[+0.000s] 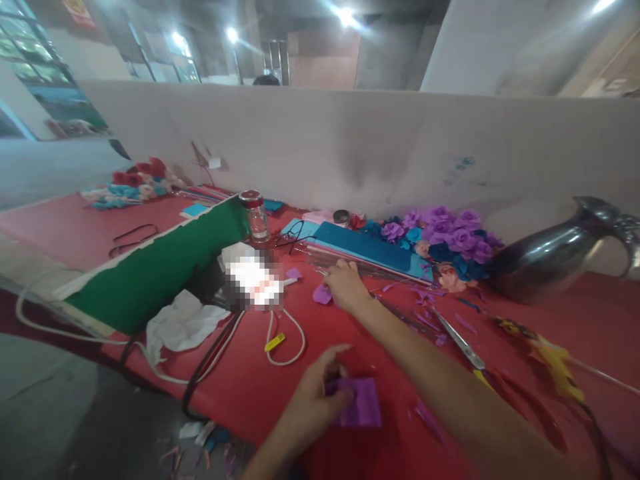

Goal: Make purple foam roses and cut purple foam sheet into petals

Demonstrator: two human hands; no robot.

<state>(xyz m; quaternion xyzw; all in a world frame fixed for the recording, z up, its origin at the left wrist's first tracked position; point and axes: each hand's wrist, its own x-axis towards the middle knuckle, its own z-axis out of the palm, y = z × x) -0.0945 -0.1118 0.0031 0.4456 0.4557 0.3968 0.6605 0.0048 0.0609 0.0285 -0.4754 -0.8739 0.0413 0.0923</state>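
Observation:
My left hand (313, 397) pinches a folded purple paper piece (360, 402) against the red table (75, 230) near its front edge. My right hand (345, 285) reaches far forward, knuckles up and fingers curled, beside a small purple paper scrap (321, 294) and at the near end of a bundle of thin wire stems (370, 267). What its fingers grip is hidden. Scissors (463, 345) lie to the right of my right forearm.
Blue foam sheets (370, 247) and a heap of purple and blue paper flowers (445, 240) lie by the back wall. A metal jug (550, 257) stands right. A glass jar (257, 215), green board (160, 267), white cable (285, 340) and red flowers (135, 180) sit left.

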